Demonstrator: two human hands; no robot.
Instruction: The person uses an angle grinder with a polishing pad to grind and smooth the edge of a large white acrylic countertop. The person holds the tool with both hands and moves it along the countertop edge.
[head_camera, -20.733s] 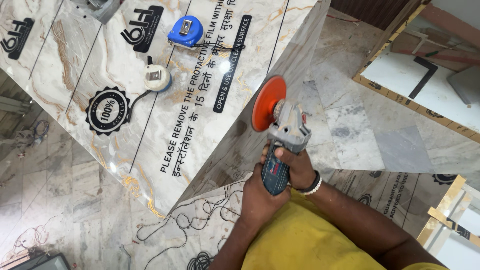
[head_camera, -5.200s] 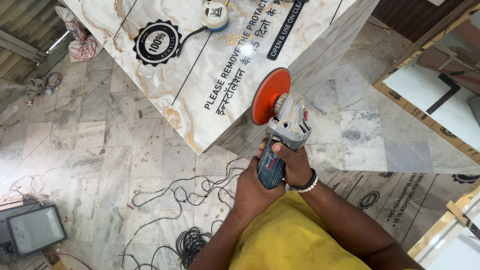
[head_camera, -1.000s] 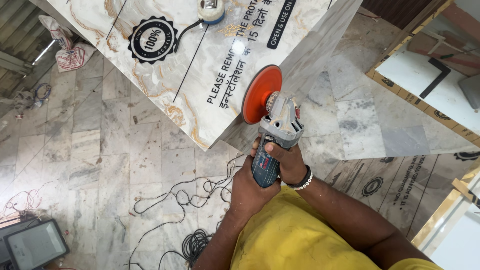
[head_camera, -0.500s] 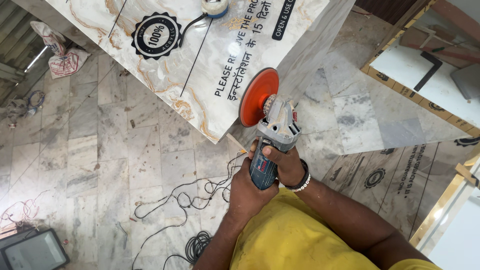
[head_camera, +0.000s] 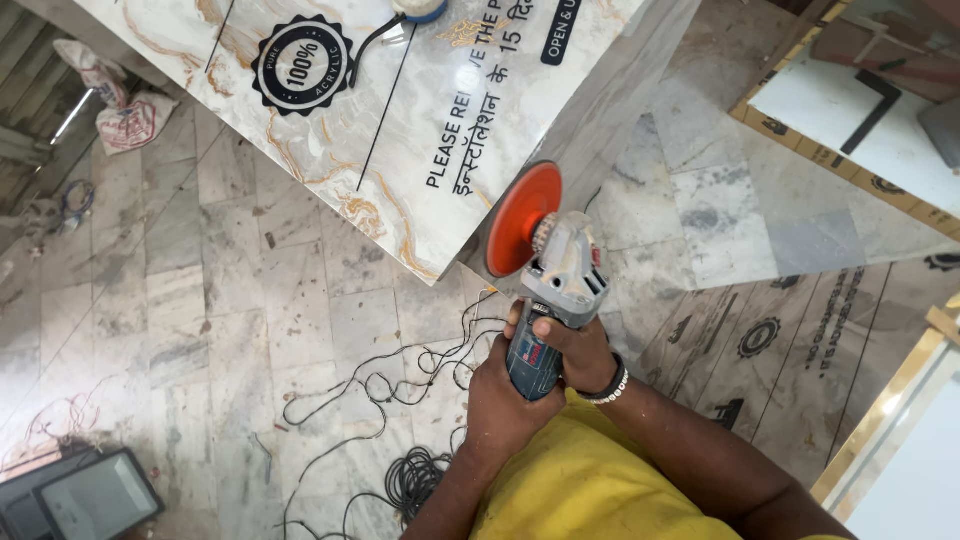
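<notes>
I hold an angle grinder (head_camera: 562, 290) with a blue body, grey head and orange sanding disc (head_camera: 522, 218) in both hands. My left hand (head_camera: 498, 398) wraps the rear of the blue handle from the left and below. My right hand (head_camera: 572, 348), with a beaded bracelet at the wrist, grips the handle just behind the grey head. The disc stands on edge against the side of a marble-patterned laminated board (head_camera: 400, 150), near its lower corner.
A white and blue tape measure (head_camera: 420, 8) lies on the board's top edge. Black cable (head_camera: 400, 480) is tangled on the tiled floor below the tool. A floodlight (head_camera: 95, 497) sits at the bottom left, bags (head_camera: 120, 110) at the upper left, a framed white panel (head_camera: 850, 110) at the upper right.
The disc has slid along the board's edge toward its lower corner. Both hands keep the same grip on the grinder.
</notes>
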